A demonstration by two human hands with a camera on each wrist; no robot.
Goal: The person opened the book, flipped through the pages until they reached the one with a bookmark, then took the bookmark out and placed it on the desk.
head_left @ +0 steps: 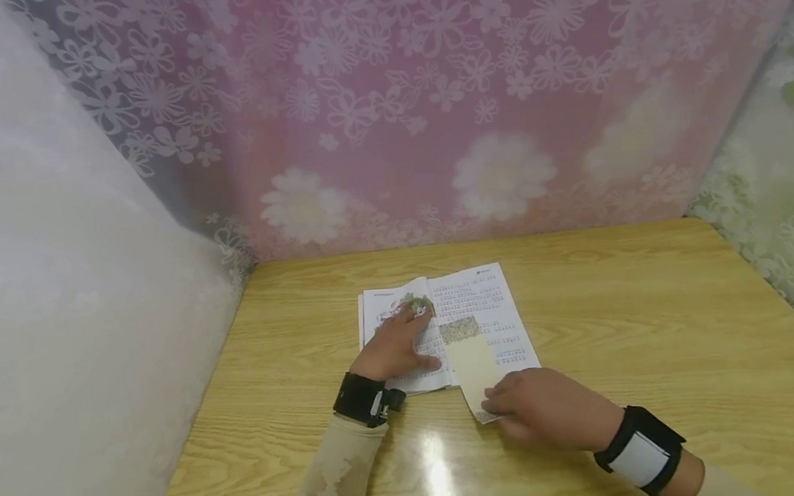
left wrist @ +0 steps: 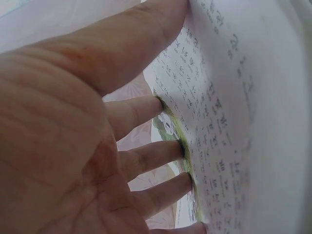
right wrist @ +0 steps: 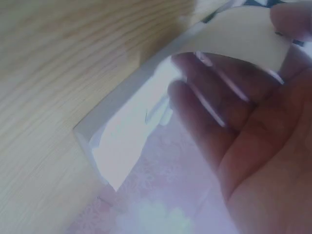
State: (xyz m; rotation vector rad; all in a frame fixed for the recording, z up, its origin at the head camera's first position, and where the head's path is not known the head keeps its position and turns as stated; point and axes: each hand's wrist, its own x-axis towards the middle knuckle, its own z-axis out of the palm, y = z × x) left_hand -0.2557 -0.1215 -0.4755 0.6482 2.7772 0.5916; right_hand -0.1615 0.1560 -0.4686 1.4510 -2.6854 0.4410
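Observation:
An open book with printed text lies on the table, a colour picture on its left page. My left hand rests on that page with fingers spread; in the left wrist view its fingertips touch the paper. A cream bookmark-like strip with a grey patterned band lies over the right page near the spine, its lower end past the book's bottom edge. My right hand pinches that lower end. In the right wrist view the strip bows between thumb and fingers.
The wood-grain table extends around the book. Behind it hangs a pink flowered curtain. A pale sheet borders the left side, and a green-patterned one the right. Black bands circle both wrists.

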